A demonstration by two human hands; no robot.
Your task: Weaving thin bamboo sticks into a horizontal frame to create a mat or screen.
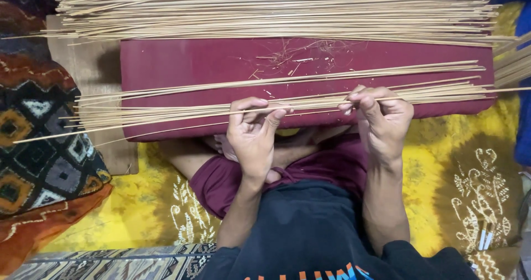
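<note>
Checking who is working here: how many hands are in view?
2. The left hand pinches thin sticks at the maroon cushion's near edge; the right hand pinches them further right. No others visible.

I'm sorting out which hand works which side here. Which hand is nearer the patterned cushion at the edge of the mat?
Left. The left hand pinches the thin sticks closer to the patterned cushion; the right hand holds them farther along, away from it.

Patterned cloth (38,147), yellow mat (138,191), wooden board (88,64)
</note>
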